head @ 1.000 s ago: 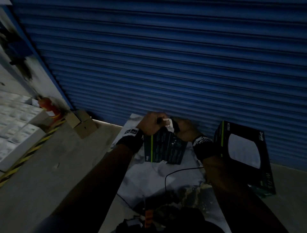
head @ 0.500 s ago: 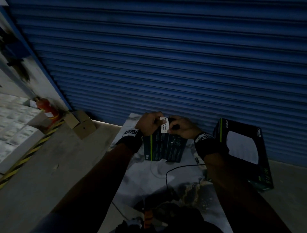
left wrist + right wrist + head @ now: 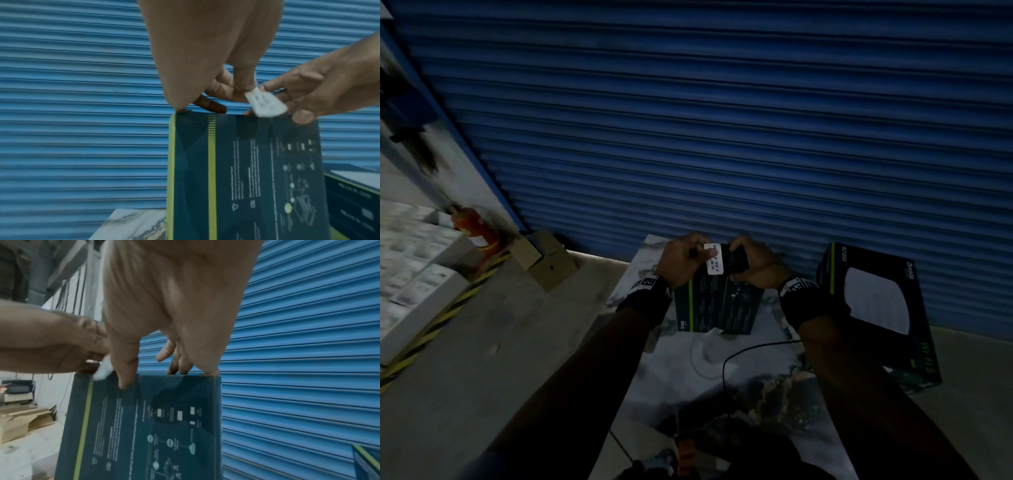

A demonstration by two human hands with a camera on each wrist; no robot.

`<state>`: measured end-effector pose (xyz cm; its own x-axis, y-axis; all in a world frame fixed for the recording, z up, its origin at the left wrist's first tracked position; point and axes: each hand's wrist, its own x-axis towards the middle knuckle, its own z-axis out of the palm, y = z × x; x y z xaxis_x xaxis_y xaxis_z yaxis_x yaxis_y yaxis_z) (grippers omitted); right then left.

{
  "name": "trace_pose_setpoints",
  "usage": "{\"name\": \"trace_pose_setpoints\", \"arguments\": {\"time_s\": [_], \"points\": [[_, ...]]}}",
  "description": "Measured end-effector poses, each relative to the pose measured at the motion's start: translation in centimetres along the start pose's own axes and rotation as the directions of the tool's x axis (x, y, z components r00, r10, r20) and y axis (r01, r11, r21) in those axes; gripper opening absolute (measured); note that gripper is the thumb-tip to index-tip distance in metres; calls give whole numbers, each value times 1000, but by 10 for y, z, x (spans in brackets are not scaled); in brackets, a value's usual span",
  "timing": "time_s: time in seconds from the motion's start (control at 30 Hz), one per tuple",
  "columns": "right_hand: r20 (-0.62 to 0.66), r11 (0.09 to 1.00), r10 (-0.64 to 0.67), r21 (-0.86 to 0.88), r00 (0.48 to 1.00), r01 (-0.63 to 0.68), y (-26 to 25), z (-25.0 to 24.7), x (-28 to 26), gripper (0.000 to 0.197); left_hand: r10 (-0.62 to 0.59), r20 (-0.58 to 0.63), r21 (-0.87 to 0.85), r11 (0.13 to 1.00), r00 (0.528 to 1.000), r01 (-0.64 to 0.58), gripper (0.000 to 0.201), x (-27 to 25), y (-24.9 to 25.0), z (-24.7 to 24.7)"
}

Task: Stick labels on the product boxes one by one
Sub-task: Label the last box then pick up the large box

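Note:
A dark product box [image 3: 719, 305] with a green stripe stands upright on a marbled surface [image 3: 640, 294]. A small white label [image 3: 713, 258] with black print hangs at the box's top edge. My left hand [image 3: 700, 255] pinches the label [image 3: 265, 104] between thumb and finger [image 3: 244, 81]. My right hand [image 3: 732, 260] grips the top edge of the box [image 3: 144, 426], thumb [image 3: 125, 379] on the printed face and fingers behind it. The label [image 3: 102, 369] shows just left of that thumb. How much of the label is stuck down is unclear.
A second, larger dark box [image 3: 876, 308] lies to the right. A blue roller shutter [image 3: 722, 137] closes off the back. A black cable [image 3: 739, 353] runs across the surface near me. A brown carton [image 3: 544, 263], an orange object [image 3: 470, 226] and white boxes [image 3: 410, 274] sit at the left.
The label, crumpled between both hands a second ago, is now flat and lower, against the box's top edge. Both hands stayed at the top of the box.

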<state>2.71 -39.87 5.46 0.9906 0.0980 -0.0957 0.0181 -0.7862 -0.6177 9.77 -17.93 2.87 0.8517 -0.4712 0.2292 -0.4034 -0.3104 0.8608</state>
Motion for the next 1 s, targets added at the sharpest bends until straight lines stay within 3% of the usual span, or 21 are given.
{"name": "trace_pose_setpoints", "arguments": {"time_s": [0.2,0.4,0.83,1.0], "points": [[10,999,42,-12,999,-42,2,0,2,74,82,111,-20,997,990,-80,15,0,2,9],[19,998,56,-21,998,-55,8,1,7,82,84,102,12,996,991,-85,7,3,5,10],[-107,1000,-19,11,994,20,22,24,27,78,140,43,112,983,989,-144,8,16,-10,17],[-192,998,-58,-11,980,56,24,33,29,60,157,7,151,976,988,-156,9,18,-16,20]]}}
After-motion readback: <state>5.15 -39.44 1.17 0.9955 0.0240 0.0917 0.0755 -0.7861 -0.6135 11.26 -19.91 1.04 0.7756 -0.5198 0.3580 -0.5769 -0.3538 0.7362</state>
